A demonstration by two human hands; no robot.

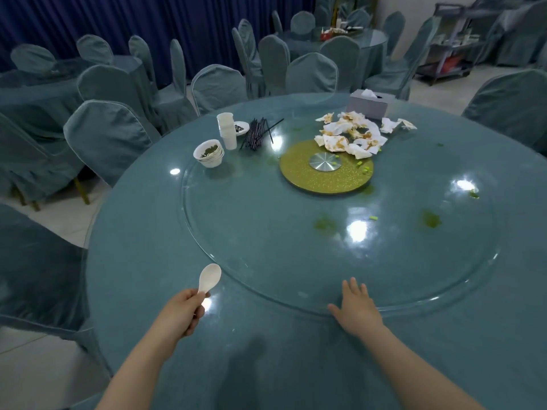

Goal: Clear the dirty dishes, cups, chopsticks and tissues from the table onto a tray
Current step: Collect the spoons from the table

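Note:
My left hand [183, 309] grips the handle of a white spoon [209, 278] above the near left of the round table [142, 261]. My right hand [356, 306] lies flat, fingers straight, on the near rim of the glass turntable [266, 238]. On the far left of the turntable stand stacked white bowls [209, 153] with green scraps, a stack of white cups [227, 130], a small dish [241, 127] and a bundle of black chopsticks [257, 133]. A heap of stained tissues [352, 134] lies at the far side.
A grey tissue box [368, 105] stands behind the tissues. A gold disc with a metal hub [325, 173] marks the turntable's centre. Green food smears [430, 221] dot the glass. Covered chairs [106, 137] ring the table. A service cart [453, 39] stands at the back right.

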